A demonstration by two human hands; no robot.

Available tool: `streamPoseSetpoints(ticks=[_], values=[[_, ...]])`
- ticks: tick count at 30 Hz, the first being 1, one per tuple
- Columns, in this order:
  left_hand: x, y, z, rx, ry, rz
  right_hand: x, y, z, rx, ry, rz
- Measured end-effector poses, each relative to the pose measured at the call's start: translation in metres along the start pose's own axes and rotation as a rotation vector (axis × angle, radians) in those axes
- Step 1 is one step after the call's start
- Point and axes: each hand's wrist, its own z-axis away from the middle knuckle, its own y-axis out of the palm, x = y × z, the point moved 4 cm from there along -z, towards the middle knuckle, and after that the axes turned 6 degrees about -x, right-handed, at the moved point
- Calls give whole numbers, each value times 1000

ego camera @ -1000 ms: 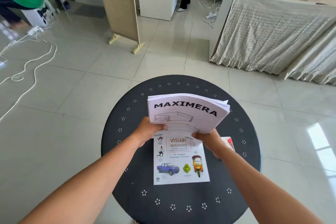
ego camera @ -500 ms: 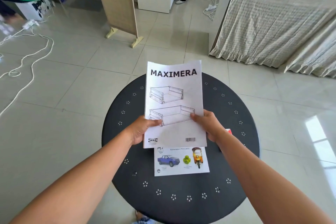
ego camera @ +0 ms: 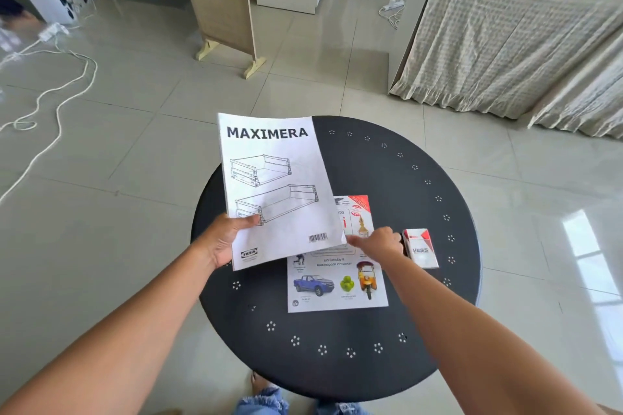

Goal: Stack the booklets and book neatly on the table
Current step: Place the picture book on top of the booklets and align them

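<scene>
Gripping the MAXIMERA booklets point(ego camera: 276, 189) at the near left corner, left hand point(ego camera: 224, 241) closed thumb-on-top, raised above the round black table point(ego camera: 387, 364). Right hand point(ego camera: 379, 244) loosely curled, grasping nothing, over the flat-lying book point(ego camera: 337, 283), near the small box point(ego camera: 420, 249).

At frame centre, a round table point(ego camera: 387, 178) is seen. A MAXIMERA booklet point(ego camera: 279, 192) is held above its left part, overlapping the upper left of a visual dictionary book point(ego camera: 337, 283) laid at its middle. A small box point(ego camera: 421, 248) is set just right of the book.
</scene>
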Motion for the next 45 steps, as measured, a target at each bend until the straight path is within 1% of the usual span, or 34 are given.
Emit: streamPoseSetpoints(ticks=[2, 6, 9, 12, 15, 18, 20, 22, 24, 26, 29, 31, 32, 34, 37, 39, 41, 43, 45], values=[[0, -9, 0, -23, 14, -13, -5, 12, 4, -42, 71, 30], [4, -23, 3, -66, 14, -27, -8, 23, 6, -58, 224, -60], [9, -29, 4, -83, 7, -29, -8, 22, 5, -61, 256, -67], [11, -32, 5, -93, 2, -25, -6, 22, 3, -60, 261, -143], [10, -33, 4, -110, 4, -39, -2, 22, 4, -24, 214, -268], [5, -35, 3, -124, 9, -65, 0, 21, 5, 86, 148, -371], [0, -37, 1, -136, 27, -91, 1, 14, 9, 139, 123, -488], [-8, -39, 0, -166, 53, -117, 4, -1, 17, 147, 102, -603], [-16, -43, -3, -203, 83, -143, 11, -21, 26, 100, 25, -656], [-24, -48, -6, -225, 111, -179, 22, -44, 36, 24, -73, -646], [-34, -51, -9, -226, 126, -224, 40, -84, 51, -161, -248, -455], [-40, -47, -10, -205, 134, -241, 50, -111, 61, -277, -349, -347], [-40, -44, -11, -194, 131, -240, 53, -123, 64, -311, -382, -341], [-39, -33, -15, -165, 110, -214, 58, -145, 69, -318, -436, -436], [-35, -9, -17, -90, 46, -180, 62, -168, 73, -220, -432, -718], [-31, 12, -14, 10, 9, -143, 62, -170, 75, -125, -401, -840], [-26, 32, -10, 144, -20, -88, 61, -163, 72, -56, -382, -875], [-22, 49, -9, 272, -36, -11, 57, -154, 65, -27, -349, -885], [-21, 61, -7, 350, -39, 55, 51, -147, 59, -7, -293, -927]])
